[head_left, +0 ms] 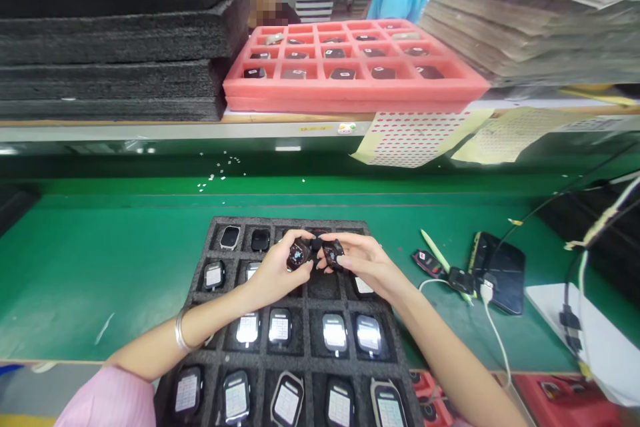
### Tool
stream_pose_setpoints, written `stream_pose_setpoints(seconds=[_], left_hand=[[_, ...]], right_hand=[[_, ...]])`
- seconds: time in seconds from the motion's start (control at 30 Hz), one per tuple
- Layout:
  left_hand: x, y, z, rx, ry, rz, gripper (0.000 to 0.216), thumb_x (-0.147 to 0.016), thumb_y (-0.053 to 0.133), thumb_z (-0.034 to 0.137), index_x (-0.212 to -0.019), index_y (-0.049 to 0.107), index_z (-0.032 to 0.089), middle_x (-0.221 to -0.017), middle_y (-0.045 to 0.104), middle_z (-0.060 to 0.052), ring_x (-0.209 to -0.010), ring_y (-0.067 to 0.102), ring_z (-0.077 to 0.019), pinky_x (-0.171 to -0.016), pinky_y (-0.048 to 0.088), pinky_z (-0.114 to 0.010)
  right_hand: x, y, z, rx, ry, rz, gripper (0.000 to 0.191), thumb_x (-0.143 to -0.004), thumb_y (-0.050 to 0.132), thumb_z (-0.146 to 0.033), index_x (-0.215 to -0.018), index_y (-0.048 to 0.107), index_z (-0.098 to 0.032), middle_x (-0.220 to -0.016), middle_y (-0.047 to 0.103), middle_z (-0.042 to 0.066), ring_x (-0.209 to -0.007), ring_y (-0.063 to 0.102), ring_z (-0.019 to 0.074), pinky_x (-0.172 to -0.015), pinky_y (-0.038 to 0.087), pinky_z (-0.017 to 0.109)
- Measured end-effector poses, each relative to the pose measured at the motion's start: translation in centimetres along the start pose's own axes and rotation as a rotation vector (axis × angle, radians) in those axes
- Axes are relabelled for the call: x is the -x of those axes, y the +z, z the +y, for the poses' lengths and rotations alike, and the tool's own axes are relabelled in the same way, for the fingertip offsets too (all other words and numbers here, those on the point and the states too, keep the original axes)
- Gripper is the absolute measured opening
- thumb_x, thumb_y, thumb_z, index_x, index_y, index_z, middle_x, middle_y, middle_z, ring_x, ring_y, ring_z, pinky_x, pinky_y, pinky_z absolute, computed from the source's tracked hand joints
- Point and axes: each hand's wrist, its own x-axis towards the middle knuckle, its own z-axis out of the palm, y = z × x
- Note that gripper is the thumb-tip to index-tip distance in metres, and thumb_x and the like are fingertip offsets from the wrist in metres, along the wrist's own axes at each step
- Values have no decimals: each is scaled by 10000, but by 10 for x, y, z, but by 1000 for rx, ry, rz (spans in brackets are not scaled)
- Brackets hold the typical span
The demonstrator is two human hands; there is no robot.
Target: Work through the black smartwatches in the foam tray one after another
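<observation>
A black foam tray (400, 353) with square cells lies on the green bench in front of me, and several cells hold small watch bodies with lit screens (279, 327). Above its far rows, my left hand (273, 273) pinches a dark watch body (299, 254). Close beside it, my right hand (367, 263) grips a second dark watch body (332, 253). The two pieces almost touch. A silver bracelet sits on my left wrist.
A pink foam tray (350, 90) with dark parts sits on the raised shelf, between stacked black foam sheets (115, 40) and a pile of cardboard (530, 27). Right of the black tray lie a pale green pen (435, 251), a phone (500, 270), cables and a red tray (565, 400). Other people stand behind the shelf.
</observation>
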Motion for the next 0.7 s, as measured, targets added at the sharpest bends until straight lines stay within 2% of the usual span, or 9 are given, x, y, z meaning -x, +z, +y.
stream_pose_setpoints(seconds=[0.3,0.53,0.7], left_hand=[[1,-3,6,-91,-5,-32,341,-735,534,96,-1060,495,191,-875,591,-8,-776,555,-161,-729,429,-258],[1,-1,3,-56,30,-7,375,-766,540,121,-1126,469,196,-986,597,-33,-878,571,-174,-800,433,-265],[1,-2,3,-90,22,-55,350,-741,539,91,-1071,483,195,-931,614,-22,-819,580,-168,-767,440,-266]], right_hand=[[1,-1,3,1,36,22,364,-703,774,-186,-1058,702,-152,-901,718,92,-801,681,228,-745,542,355],[1,-2,3,11,14,-10,376,-736,756,-187,-1104,682,-169,-946,712,93,-827,674,216,-763,535,349],[1,-2,2,30,36,0,360,-721,771,-192,-1073,700,-166,-923,714,87,-821,680,217,-783,530,347]])
